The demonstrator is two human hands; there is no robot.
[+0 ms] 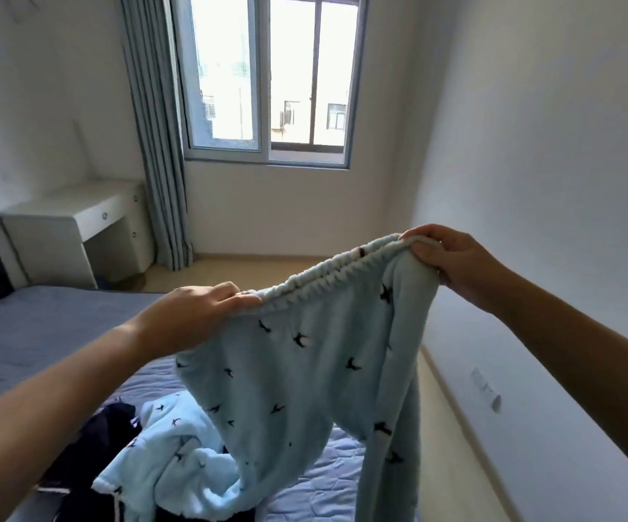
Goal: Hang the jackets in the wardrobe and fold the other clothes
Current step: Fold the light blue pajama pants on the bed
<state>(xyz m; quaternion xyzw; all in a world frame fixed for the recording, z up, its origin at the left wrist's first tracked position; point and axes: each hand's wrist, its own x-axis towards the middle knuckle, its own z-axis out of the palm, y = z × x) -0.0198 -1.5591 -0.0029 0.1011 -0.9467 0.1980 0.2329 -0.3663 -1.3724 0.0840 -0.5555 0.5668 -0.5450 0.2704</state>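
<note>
Left hand [199, 314] at 8 o'clock and right hand [451, 258] at 3 o'clock each pinch waistband [327, 275] of blue fleece pyjama trousers [304, 371], hanging above bed [41, 333]. Risk: dangling legs twist or snag matching top [176, 446] at 7 o'clock, fold goes crooked

**Colour rundown: pretty much blue everywhere**

The pale blue fleece trousers [304, 374] you're holding are dotted with small dark bird shapes. Your crumpled pale blue fleece garment [176, 450] has the same bird print. The navy garment [90, 442] has white piping. Then there's the slate-blue quilted sheet [41, 333], grey-blue curtain [154, 126] and white desk [60, 224].
</note>
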